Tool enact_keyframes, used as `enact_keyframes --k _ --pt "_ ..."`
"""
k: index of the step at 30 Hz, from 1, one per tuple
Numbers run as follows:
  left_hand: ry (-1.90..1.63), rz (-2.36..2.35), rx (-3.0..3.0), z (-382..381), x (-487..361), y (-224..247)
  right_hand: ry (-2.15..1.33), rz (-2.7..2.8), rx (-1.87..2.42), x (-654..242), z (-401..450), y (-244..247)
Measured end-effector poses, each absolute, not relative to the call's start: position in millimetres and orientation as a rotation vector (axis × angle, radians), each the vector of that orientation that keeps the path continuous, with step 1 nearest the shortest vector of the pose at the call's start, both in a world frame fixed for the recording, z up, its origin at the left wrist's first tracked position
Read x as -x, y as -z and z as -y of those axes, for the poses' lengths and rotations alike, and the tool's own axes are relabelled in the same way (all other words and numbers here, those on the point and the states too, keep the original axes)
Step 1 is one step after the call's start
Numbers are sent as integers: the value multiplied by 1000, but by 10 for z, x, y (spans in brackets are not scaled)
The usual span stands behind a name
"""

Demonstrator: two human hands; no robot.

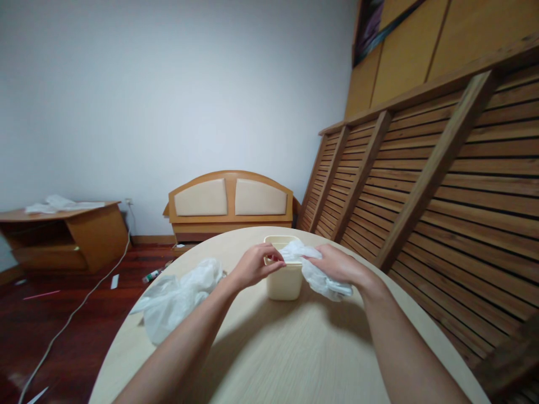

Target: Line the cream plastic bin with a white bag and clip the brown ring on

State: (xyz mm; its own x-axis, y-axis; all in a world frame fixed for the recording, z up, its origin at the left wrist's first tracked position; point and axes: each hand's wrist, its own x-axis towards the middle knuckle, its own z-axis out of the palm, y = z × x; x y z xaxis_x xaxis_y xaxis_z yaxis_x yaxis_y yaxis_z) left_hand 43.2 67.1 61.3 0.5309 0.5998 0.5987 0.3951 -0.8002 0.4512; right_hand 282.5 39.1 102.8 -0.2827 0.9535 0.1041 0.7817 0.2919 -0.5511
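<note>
A cream plastic bin stands upright on the round table, near its far side. My left hand is at the bin's left rim, fingers over the edge and thumb along the front, gripping it. In my right hand is a crumpled white plastic bag, bunched under the fingers at the bin's right side. Part of this bag reaches over the rim into the bin's opening. Another crumpled white plastic bag lies on the table left of the bin, beside my left forearm.
The round pale wooden table fills the lower middle. Behind it stands a padded headboard. Wooden slatted panels lean on the right. At left are a low desk and a white cable along the dark red floor.
</note>
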Motion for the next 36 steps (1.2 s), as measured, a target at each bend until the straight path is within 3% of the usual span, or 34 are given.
enact_keyframes --k 9,19,36 --pt "-1175 -844 -2505 -697 -426 -591 -640 2116 1410 -3005 -389 -1038" --pt "-1359 -773 -2681 -738 -469 -486 -678 1591 1100 -2866 -544 -1053" --pt "-1195 -782 -3076 -817 -345 -417 -512 1125 921 -3108 -412 -1288"
